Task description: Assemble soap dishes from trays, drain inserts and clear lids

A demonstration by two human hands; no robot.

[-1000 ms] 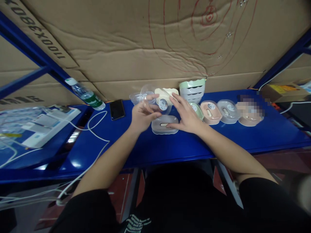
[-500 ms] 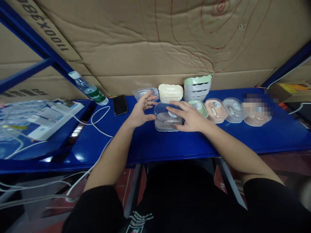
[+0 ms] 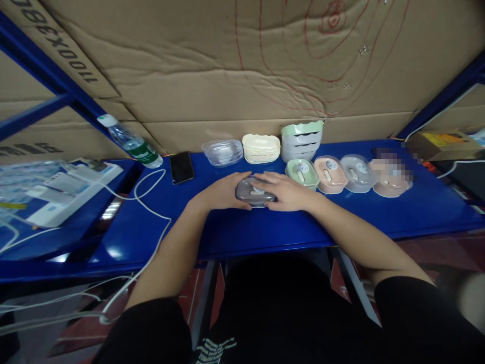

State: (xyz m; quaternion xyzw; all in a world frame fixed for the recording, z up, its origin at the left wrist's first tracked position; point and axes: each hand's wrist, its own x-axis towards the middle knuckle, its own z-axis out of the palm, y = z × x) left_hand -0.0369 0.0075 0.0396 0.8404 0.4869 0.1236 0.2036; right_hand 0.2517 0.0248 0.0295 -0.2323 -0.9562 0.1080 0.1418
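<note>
A grey soap box (image 3: 254,193) with a clear lid and a round sticker sits on the blue table in front of me. My left hand (image 3: 227,191) wraps its left side, and my right hand (image 3: 286,191) grips its right side with fingers over the lid. Just to the right stand a green soap box (image 3: 308,178), a pink one (image 3: 330,177), a grey one (image 3: 358,177) and another pink one (image 3: 390,186), all lidded. Behind my hands are clear lids (image 3: 223,153), stacked cream trays (image 3: 261,149) and stacked green and grey box bases (image 3: 302,141).
A black phone (image 3: 182,168) and a water bottle (image 3: 136,146) lie at the left, near a looping white cable (image 3: 166,218). A white device (image 3: 76,194) rests further left. Cardboard (image 3: 189,60) walls the back; a small carton (image 3: 445,145) stands at the far right.
The clear lid, tilted up between my hands before, now sits down on the grey box. Both hands have closed in around its sides.
</note>
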